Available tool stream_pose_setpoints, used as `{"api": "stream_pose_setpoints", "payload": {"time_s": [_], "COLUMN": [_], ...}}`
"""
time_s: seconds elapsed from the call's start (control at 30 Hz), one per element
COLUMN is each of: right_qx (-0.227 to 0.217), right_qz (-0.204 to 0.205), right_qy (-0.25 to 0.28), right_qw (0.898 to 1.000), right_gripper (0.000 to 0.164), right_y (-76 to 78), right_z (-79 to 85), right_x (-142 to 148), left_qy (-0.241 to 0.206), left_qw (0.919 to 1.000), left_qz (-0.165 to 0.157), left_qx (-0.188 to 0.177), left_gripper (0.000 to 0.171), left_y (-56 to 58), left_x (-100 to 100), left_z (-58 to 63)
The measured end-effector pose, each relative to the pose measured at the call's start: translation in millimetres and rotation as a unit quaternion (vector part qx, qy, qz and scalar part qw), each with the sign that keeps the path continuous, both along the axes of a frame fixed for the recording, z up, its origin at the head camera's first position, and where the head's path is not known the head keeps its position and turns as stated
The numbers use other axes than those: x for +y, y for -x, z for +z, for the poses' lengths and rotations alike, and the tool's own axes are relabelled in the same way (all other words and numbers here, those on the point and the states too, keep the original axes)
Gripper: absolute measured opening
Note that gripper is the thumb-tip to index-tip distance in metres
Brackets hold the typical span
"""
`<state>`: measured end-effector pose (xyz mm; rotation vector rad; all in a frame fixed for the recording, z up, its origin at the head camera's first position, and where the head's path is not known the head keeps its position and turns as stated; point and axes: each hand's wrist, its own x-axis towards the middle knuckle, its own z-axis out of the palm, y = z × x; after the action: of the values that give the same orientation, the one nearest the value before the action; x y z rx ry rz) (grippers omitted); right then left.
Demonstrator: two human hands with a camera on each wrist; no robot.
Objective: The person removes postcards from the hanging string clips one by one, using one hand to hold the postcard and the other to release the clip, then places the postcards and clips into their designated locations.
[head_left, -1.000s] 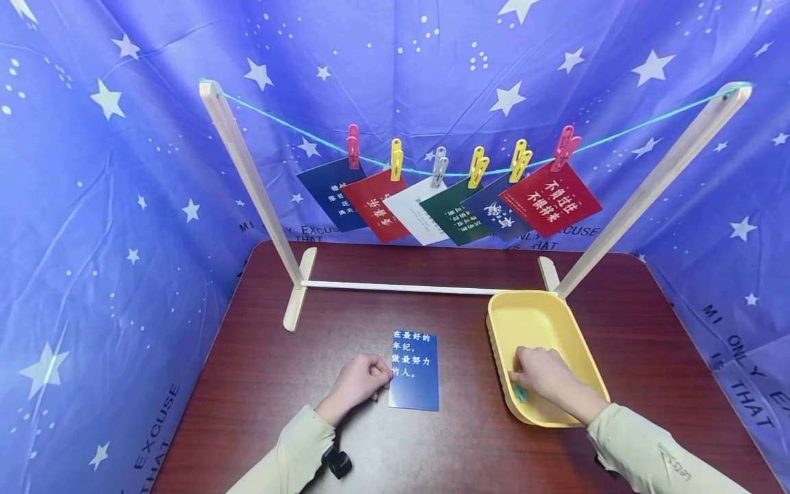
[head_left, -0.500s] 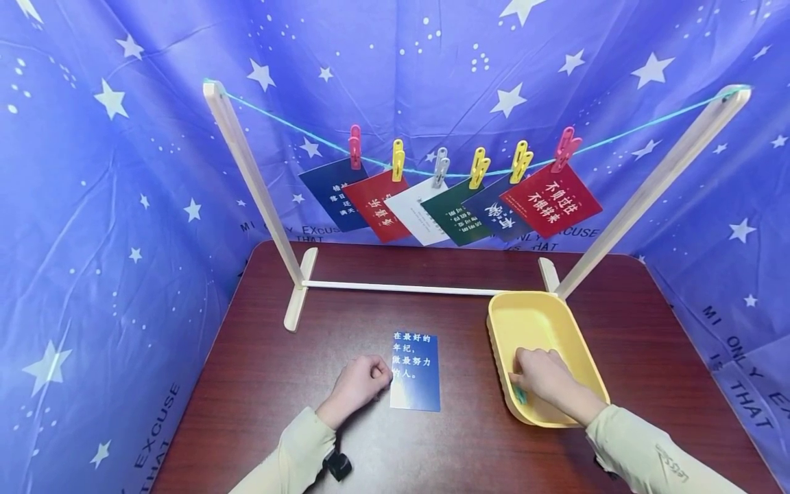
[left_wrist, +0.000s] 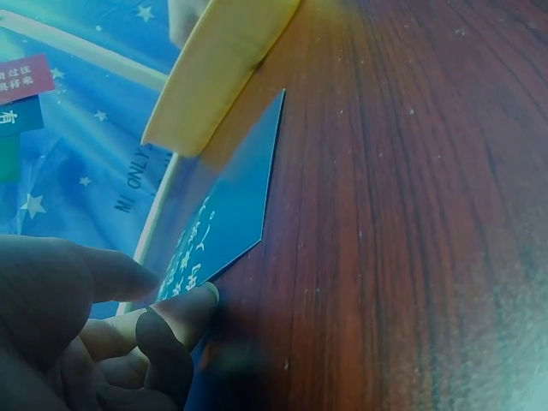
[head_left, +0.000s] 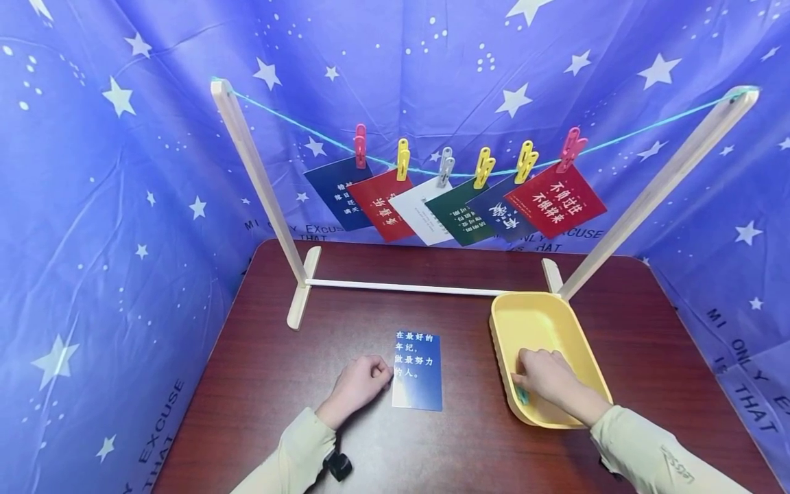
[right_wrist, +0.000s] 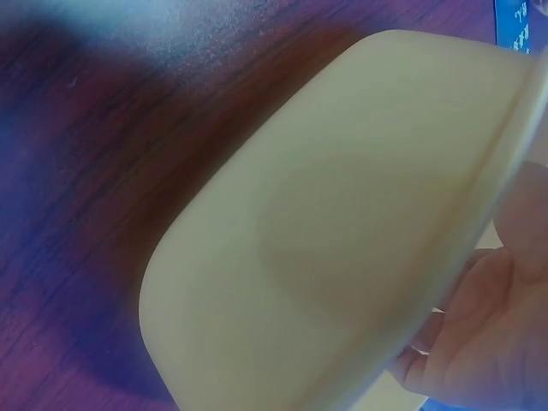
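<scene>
A blue card with white characters lies on the table. My left hand is at its left edge, and in the left wrist view the curled fingertips pinch the card's near edge. My right hand reaches down into the yellow bin. Its fingers are curled on a teal clothespin, of which only a small part shows below them. In the right wrist view the bin's wall hides most of the fingers and the clothespin.
Behind stands a wooden frame with a teal string. Several cards hang from it by pink, yellow and grey clothespins, among them a red card and a white card. The frame's bottom bar crosses behind the blue card.
The head view has shifted slightly, so everything sits a little further right. Both hands, the card and the bin otherwise keep their places.
</scene>
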<state>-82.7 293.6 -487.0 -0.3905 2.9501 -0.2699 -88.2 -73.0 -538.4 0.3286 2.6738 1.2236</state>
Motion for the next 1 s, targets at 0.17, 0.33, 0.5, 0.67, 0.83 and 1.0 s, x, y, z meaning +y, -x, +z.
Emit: {"api": "stream_pose_setpoints", "payload": {"time_s": [0.17, 0.33, 0.5, 0.67, 0.83, 1.0], "right_qx": [0.014, 0.032, 0.025, 0.019, 0.022, 0.051], "right_qz": [-0.003, -0.009, -0.018, -0.035, -0.042, -0.042], "right_qy": [-0.004, -0.011, -0.001, 0.019, 0.024, 0.031], "right_qw": [1.0, 0.999, 1.0, 0.999, 0.999, 0.997], "right_gripper": [0.028, 0.032, 0.032, 0.031, 0.027, 0.024], "right_y": [-0.7, -0.7, -1.3, -3.9, -4.8, -6.4], "right_z": [1.3, 3.0, 4.9, 9.3, 12.7, 14.2], "right_x": [0.7, 1.7, 3.2, 3.0, 1.3, -1.1], "left_qy": [0.003, 0.005, 0.0, -0.067, -0.075, -0.068], "left_qw": [1.0, 0.9999, 1.0, 0.997, 0.9964, 0.9973], "left_qz": [0.002, 0.006, 0.007, -0.007, -0.007, -0.005], "left_qx": [-0.002, 0.007, 0.002, -0.038, -0.039, -0.027], "left_gripper": [0.023, 0.023, 0.02, 0.017, 0.017, 0.017], "left_y": [-0.5, -1.5, -1.9, -1.1, -2.1, -2.4], "left_x": [0.0, -0.2, -0.7, -0.8, -0.3, 0.6], "left_z": [3.4, 8.9, 14.0, 16.9, 20.3, 23.6]}}
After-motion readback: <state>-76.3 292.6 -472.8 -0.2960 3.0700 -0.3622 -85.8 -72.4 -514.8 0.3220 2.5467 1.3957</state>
